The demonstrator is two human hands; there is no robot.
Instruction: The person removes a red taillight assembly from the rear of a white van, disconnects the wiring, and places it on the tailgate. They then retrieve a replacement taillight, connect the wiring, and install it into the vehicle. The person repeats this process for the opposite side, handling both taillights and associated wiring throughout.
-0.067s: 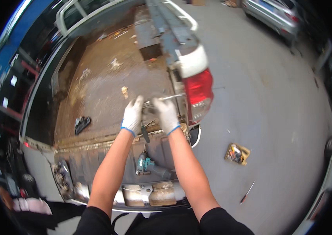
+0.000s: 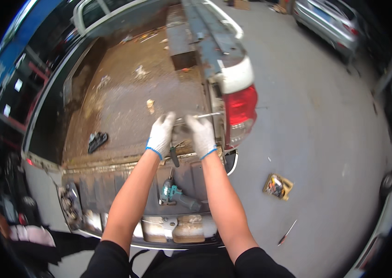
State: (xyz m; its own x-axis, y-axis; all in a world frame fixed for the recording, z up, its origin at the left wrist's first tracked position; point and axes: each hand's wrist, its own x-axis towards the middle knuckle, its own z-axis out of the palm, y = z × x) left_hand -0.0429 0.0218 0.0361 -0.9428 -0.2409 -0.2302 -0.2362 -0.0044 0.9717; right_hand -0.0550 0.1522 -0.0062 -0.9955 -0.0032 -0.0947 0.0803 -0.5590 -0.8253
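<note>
Both your gloved hands are over the truck bed (image 2: 126,99), at its rear edge toward the rear right corner. The thin metal rod (image 2: 211,115) runs between them, its outer end near the red tail light (image 2: 241,106). Right hand (image 2: 201,134): fingers bent in at the rod; too blurred, can't tell if they pinch it. Left hand (image 2: 161,135): fingers bent near the rod's inner end, grip can't be told. Dark-handled tool (image 2: 174,157) pokes out below your left glove; can't tell if held. Teal-and-black power driver (image 2: 177,196) lies mid-tailgate, bit toward the bed-side edge. Yellow case (image 2: 278,186) and screwdriver (image 2: 287,233) sit on the floor, off the tailgate's right end.
</note>
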